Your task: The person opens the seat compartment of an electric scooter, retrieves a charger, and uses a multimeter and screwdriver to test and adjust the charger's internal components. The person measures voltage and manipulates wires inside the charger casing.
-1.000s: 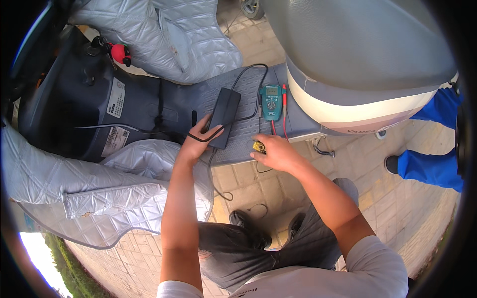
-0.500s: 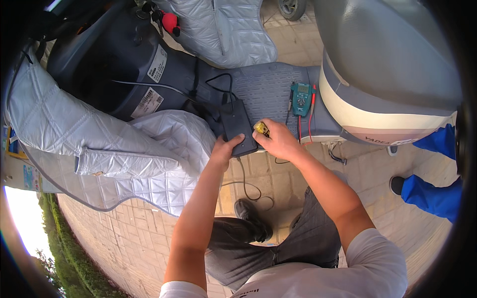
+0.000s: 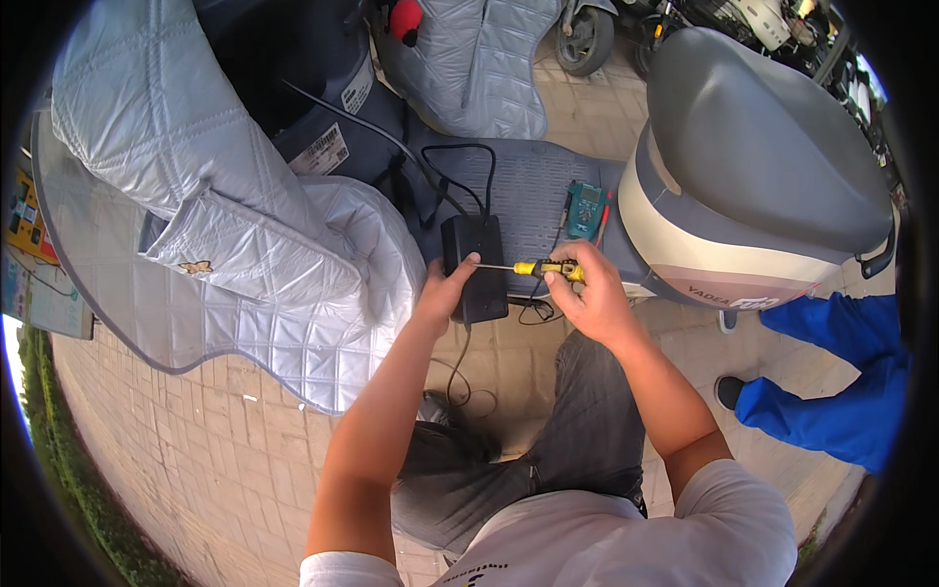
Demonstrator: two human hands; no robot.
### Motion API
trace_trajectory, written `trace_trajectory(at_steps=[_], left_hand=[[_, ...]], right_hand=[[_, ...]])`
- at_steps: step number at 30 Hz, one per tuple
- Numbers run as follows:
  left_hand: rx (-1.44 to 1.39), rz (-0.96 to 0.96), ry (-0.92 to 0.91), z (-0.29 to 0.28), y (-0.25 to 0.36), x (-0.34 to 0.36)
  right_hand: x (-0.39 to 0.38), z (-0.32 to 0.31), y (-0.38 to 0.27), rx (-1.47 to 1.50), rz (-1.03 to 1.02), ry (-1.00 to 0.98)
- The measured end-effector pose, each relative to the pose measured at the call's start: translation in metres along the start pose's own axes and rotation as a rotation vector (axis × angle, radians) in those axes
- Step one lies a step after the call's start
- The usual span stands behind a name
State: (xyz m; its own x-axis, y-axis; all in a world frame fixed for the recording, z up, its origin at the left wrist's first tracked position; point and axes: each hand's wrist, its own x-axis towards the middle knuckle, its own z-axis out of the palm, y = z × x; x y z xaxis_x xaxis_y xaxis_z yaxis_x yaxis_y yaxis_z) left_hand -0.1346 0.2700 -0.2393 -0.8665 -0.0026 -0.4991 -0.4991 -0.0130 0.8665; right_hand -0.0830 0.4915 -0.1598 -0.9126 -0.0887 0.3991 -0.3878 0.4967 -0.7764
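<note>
The right hand (image 3: 591,292) grips a yellow screwdriver (image 3: 531,268) aimed leftward across the black box (image 3: 485,293) the left hand (image 3: 447,293) clasps; contact unclear.

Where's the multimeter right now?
Right of centre in the head view, the teal multimeter lies on the grey footboard, just beyond the right hand.

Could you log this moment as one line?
left hand: gripping black box | right hand: holding yellow screwdriver, shaft over box | teal multimeter: lying on grey floorboard
</note>
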Motion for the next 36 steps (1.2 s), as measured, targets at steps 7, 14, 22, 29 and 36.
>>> trace_trajectory(at_steps=[7,14,22,29,36], left_hand=[[-0.209,0.070,-0.041,-0.003,-0.025,0.027],[-0.217,0.093,-0.052,-0.006,-0.030,0.029],[-0.177,0.185,-0.039,0.000,-0.029,0.025],[0.051,0.305,0.096,0.011,-0.029,0.022],[0.344,0.414,0.255,0.024,-0.037,0.015]], right_hand=[[-0.051,0.004,0.001,-0.064,-0.035,0.116],[-0.066,0.012,0.007,-0.047,0.003,0.104],[-0.061,0.019,0.000,-0.111,-0.038,0.034],[-0.041,0.002,-0.027,-0.248,0.226,-0.314],[-0.029,-0.021,0.008,0.972,1.434,-0.510]])
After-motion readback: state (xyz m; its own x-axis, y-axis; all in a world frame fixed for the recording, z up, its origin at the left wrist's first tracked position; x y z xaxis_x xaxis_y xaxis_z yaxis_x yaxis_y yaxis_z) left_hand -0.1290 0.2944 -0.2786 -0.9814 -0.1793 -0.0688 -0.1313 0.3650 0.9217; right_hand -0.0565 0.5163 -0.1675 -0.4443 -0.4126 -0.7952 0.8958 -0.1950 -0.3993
